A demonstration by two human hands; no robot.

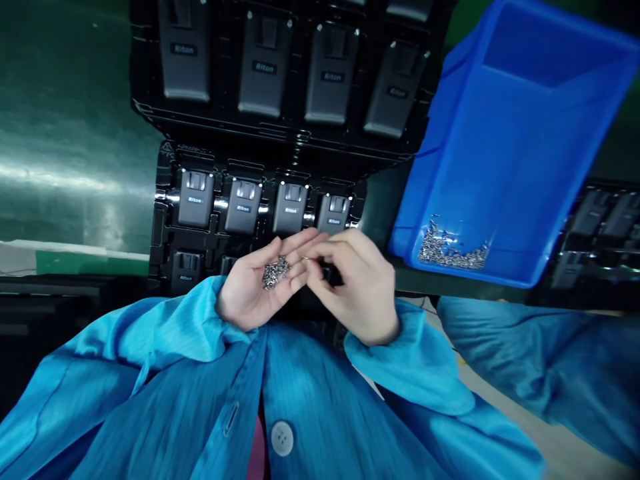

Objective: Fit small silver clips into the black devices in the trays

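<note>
My left hand (255, 283) is cupped palm up in front of my chest. A small pile of silver screws (276, 272) lies in its palm. Just to the right, my right hand (353, 280) pinches a single tiny screw (306, 258) between thumb and forefinger, above the fingers of my left hand. Beyond both hands, a black tray (220, 227) holds dark grey devices marked Riton, one such device (195, 200) near its left end. My hands partly cover the tray's nearer row.
A larger-looking black tray (295, 137) with more Riton devices stands behind. At the right, a tilted blue bin (510, 153) has loose screws (450, 250) in its lower end. A co-worker's blue sleeve (540, 360) is close on my right. The green tabletop (70, 133) extends left.
</note>
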